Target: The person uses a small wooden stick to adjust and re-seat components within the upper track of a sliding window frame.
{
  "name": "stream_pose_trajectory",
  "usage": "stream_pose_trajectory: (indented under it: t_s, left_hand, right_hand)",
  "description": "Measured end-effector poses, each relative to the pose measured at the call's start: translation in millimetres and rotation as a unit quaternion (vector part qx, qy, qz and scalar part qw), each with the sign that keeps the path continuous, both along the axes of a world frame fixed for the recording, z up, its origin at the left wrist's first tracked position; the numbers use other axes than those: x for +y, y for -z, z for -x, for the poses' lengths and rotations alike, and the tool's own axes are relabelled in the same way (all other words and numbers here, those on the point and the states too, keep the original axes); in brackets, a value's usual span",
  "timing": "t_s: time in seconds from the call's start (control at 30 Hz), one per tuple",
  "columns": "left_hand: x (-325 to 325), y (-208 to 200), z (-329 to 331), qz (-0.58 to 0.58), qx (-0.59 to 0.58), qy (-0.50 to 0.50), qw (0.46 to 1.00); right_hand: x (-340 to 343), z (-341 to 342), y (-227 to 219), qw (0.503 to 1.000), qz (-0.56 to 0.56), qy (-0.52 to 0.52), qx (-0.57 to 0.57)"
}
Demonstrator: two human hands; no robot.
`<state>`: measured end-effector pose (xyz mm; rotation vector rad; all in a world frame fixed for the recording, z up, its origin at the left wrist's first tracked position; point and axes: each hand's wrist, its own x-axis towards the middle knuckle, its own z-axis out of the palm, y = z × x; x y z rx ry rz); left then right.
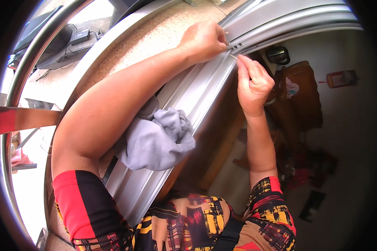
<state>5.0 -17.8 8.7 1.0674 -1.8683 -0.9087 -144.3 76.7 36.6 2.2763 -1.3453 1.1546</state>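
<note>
My left hand [203,41] reaches far across to the corner of the silver metal window frame [211,83]. Its fingers are curled closed at the frame, and what they hold, if anything, is hidden. Just right of that corner, my right hand [255,88] pinches a thin pale strand or stick [234,56] between thumb and forefinger. The strand's other end runs toward the corner by my left fingertips; its kind is too small to tell. A crumpled grey cloth [157,142] lies over the frame's rails, under my left forearm.
A tan stone ledge [130,50] curves along the left, with a metal railing [33,54] beyond it. Small dark holes mark the upper rail near my fingers. To the right, in shadow below, are a dark kettle [277,55] and a brown bag-like thing [303,98].
</note>
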Motion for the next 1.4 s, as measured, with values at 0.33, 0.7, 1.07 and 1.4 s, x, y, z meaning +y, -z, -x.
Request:
stream_pose_trajectory:
  t_s: [0.33,0.7,1.07,1.4]
  left_hand:
    - [6,5,-4,0.007,0.001,-0.003,1.000]
    - [7,-1,-7,-0.036,-0.015,0.003,0.999]
    - [8,-1,-5,-0.027,-0.017,0.000,0.999]
    - [8,2,-4,0.007,-0.012,-0.004,1.000]
  right_hand:
    - [-12,5,11,0.993,0.067,0.048,0.089]
    - [-13,-2,7,0.996,-0.045,0.017,-0.076]
    - [0,-2,-4,0.999,-0.006,0.027,-0.025]
    - [-15,1,9,1.000,0.024,0.012,-0.014]
